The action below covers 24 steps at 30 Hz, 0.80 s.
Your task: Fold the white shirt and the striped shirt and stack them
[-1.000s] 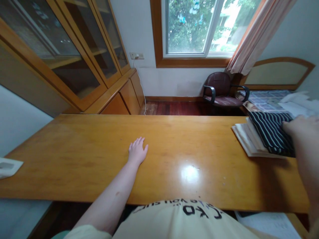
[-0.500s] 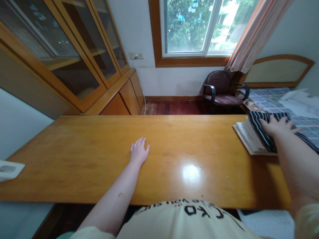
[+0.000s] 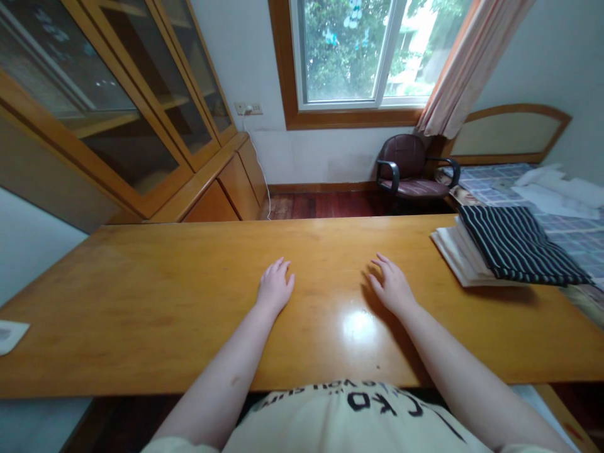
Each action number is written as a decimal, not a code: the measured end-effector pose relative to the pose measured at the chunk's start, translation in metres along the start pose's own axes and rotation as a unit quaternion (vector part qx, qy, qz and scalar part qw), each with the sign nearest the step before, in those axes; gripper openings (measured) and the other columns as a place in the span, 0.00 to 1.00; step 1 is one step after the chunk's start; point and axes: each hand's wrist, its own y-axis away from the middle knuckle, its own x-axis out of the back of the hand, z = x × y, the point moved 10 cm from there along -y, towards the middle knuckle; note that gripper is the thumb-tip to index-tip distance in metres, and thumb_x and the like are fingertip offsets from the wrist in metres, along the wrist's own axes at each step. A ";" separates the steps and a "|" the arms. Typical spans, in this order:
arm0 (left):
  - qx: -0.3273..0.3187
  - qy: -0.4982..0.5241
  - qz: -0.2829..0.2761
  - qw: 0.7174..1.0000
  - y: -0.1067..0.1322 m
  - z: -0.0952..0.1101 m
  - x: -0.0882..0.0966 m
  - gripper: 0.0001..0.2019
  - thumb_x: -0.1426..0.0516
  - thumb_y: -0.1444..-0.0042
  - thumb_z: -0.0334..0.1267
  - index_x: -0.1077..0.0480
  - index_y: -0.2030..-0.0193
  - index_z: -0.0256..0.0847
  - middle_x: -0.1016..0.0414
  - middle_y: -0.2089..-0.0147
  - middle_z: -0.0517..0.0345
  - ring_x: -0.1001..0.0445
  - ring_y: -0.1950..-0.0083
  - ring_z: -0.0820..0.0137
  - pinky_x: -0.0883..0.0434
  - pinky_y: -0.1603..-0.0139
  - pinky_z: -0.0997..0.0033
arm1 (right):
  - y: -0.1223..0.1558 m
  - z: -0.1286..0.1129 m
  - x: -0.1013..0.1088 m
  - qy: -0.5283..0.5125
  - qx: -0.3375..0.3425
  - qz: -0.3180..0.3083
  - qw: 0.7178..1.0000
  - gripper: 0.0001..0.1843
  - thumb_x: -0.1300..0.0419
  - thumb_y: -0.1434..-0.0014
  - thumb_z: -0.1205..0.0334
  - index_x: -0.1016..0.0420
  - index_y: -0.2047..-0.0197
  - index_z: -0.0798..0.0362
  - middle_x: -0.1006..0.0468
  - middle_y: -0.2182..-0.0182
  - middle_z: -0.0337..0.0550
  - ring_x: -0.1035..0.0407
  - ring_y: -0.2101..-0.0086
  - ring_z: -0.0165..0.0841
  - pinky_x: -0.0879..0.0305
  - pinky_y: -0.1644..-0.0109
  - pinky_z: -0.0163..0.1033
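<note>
My left hand (image 3: 275,288) lies on the wooden table (image 3: 155,308), fingers stretched forward and nothing in it. To its right, my right hand (image 3: 389,286) hovers just over the tabletop with its fingers apart, casting a shadow; it holds nothing. Farther right, a black cloth with white stripes (image 3: 519,242) lies folded on top of a stack of pale folded cloth (image 3: 465,261). The striped cloth reaches past the stack on the right. Both hands are apart from the stack.
A white object (image 3: 12,336) sits at the table's left edge. Beyond the table stand a glass-door cabinet (image 3: 189,154), an office chair (image 3: 410,167) and a bed with a checked cover (image 3: 481,179). A white cable (image 3: 257,157) hangs from a wall socket.
My right hand has left the striped cloth and moved left over the table. The striped cloth stays on the stack. My left hand is still on the table; the view has shifted slightly.
</note>
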 end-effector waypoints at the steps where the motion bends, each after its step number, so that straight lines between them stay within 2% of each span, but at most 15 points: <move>1: -0.009 0.002 -0.016 1.000 -0.004 0.013 -0.006 0.22 0.48 0.42 0.41 0.35 0.42 0.38 0.36 0.37 0.46 0.37 0.37 0.58 0.39 0.37 0.59 | -0.009 -0.010 -0.007 -0.001 -0.005 -0.018 1.000 0.25 0.48 0.40 0.52 0.35 0.43 0.58 0.36 0.41 0.57 0.41 0.42 0.42 0.44 0.39 0.49; 5: -0.005 0.000 -0.049 0.999 -0.014 0.045 -0.035 0.28 0.50 0.40 0.44 0.43 0.35 0.34 0.46 0.31 0.43 0.46 0.32 0.58 0.45 0.34 0.58 | -0.033 -0.041 -0.048 0.046 -0.056 -0.081 0.994 0.35 0.49 0.40 0.48 0.44 0.36 0.64 0.47 0.35 0.59 0.55 0.35 0.44 0.58 0.33 0.50; 8: -0.013 -0.029 -0.078 0.996 -0.015 0.054 -0.057 0.32 0.53 0.39 0.49 0.49 0.32 0.34 0.55 0.29 0.41 0.55 0.29 0.56 0.53 0.32 0.52 | -0.033 -0.058 -0.081 0.097 -0.063 -0.124 0.986 0.42 0.51 0.40 0.43 0.52 0.32 0.64 0.55 0.32 0.58 0.64 0.33 0.45 0.67 0.33 0.52; 11: -0.029 -0.049 -0.106 0.993 -0.014 0.056 -0.069 0.34 0.55 0.39 0.52 0.51 0.31 0.36 0.56 0.28 0.43 0.58 0.28 0.56 0.57 0.32 0.47 | -0.028 -0.062 -0.100 0.138 -0.061 -0.168 0.974 0.45 0.55 0.40 0.39 0.54 0.31 0.65 0.58 0.32 0.59 0.66 0.33 0.46 0.71 0.33 0.55; 14: -0.034 -0.051 -0.106 0.992 -0.014 0.055 -0.070 0.34 0.57 0.39 0.53 0.53 0.30 0.37 0.56 0.28 0.45 0.58 0.28 0.57 0.58 0.32 0.47 | -0.027 -0.060 -0.104 0.155 -0.055 -0.192 0.967 0.45 0.58 0.39 0.38 0.56 0.31 0.66 0.58 0.32 0.58 0.65 0.33 0.46 0.71 0.34 0.56; 24: -0.027 -0.051 -0.104 0.993 -0.015 0.054 -0.072 0.35 0.57 0.39 0.54 0.53 0.30 0.37 0.56 0.28 0.47 0.59 0.28 0.58 0.58 0.31 0.48 | -0.028 -0.060 -0.102 0.158 -0.055 -0.192 0.967 0.45 0.61 0.39 0.38 0.56 0.31 0.66 0.57 0.32 0.56 0.64 0.34 0.46 0.71 0.34 0.55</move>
